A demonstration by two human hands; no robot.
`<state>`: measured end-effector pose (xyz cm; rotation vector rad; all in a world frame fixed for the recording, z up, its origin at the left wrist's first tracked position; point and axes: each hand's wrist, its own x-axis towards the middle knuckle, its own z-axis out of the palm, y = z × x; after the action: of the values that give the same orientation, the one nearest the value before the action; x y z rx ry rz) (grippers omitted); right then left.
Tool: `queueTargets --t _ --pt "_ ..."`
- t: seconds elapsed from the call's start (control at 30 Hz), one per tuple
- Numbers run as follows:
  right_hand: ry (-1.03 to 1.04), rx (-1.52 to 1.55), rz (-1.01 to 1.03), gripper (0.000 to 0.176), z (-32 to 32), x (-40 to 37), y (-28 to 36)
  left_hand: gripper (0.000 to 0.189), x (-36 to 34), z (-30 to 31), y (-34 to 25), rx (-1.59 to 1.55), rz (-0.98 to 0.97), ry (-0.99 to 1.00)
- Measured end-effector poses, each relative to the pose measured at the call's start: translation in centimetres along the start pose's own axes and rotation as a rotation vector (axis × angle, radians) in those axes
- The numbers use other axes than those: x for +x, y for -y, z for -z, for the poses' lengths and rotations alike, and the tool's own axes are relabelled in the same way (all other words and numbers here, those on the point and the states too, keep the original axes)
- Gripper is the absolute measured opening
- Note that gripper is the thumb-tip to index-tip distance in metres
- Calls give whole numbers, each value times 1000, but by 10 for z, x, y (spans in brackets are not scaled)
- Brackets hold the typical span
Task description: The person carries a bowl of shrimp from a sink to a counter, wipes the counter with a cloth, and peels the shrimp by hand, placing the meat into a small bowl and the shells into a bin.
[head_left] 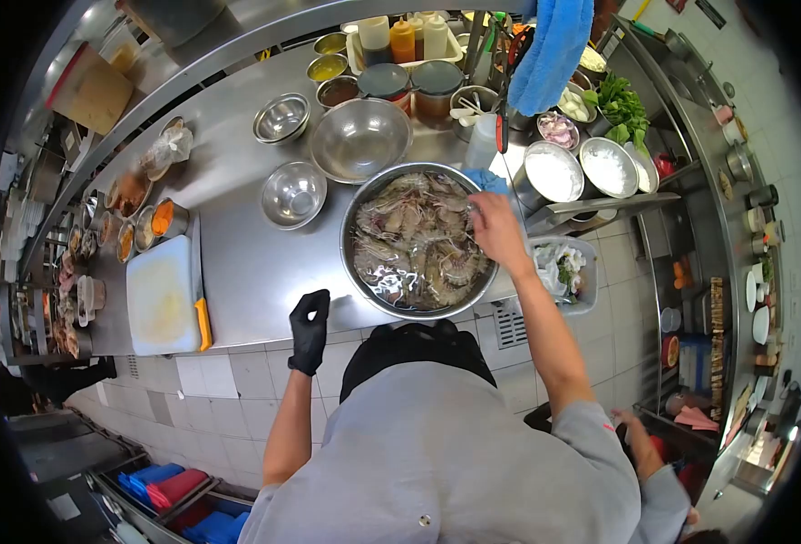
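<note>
A large round metal bowl [353, 283] full of raw whole shrimp [418, 240] in liquid stands at the counter's front edge. My right hand [495, 227], bare, reaches over the bowl's right rim. Its fingers are bent together at the shrimp, and what lies between the fingertips is hidden. Left of the bowl, just off the counter edge, my left hand [310, 328] wears a black glove. Its thumb and fingers curl into a ring with nothing visible in it. A blue cloth [488, 181] lies behind my right hand.
Metal bowls [361, 140] sit behind the shrimp. A cutting board [160, 295] and a yellow-handled knife [203, 322] lie at left. Sauce bottles [402, 41] and a hanging blue towel [554, 59] are at the back. A scrap bin [582, 295] stands at right; another person's arm [638, 444] is behind me.
</note>
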<state>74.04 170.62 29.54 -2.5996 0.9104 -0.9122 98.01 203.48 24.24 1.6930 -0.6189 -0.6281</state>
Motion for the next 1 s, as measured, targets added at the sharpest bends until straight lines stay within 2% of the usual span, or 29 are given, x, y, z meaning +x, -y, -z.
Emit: queueTargets --t 0.03,0.13,0.27,0.33,0.43,0.5,0.6,0.63,0.7,0.77,0.87,1.0 --pt "53 -53 54 34 -3 4 13 18 9 -3 2 54 -57 14" --pt "257 -396 13 40 -24 8 13 23 26 -17 -16 129 -192 72" --pt "332 -471 -29 40 -32 12 15 24 38 -19 -27 143 -250 127" --pt "398 -497 -80 41 -30 15 15 27 51 -13 -14 206 -367 74" --pt "302 -414 -75 35 -30 9 6 35 87 3 13 443 -547 -55" --pt "345 -254 -190 34 -19 7 17 44 111 17 5 577 -531 -89" --pt "416 -44 -380 34 5 13 48 55 151 30 11 802 -646 -120" --pt "436 21 -450 34 10 13 54 54 161 34 14 870 -648 -114" --pt "338 178 -416 36 0 0 37 53 177 39 20 1005 -654 -87" --pt "279 259 -397 35 1 -6 39 36 187 42 26 1029 -653 -62" --pt "321 220 -508 34 13 -9 52 23 191 44 31 1080 -641 8" --pt "158 197 -440 31 13 -18 41 15 179 52 35 1014 -715 28"
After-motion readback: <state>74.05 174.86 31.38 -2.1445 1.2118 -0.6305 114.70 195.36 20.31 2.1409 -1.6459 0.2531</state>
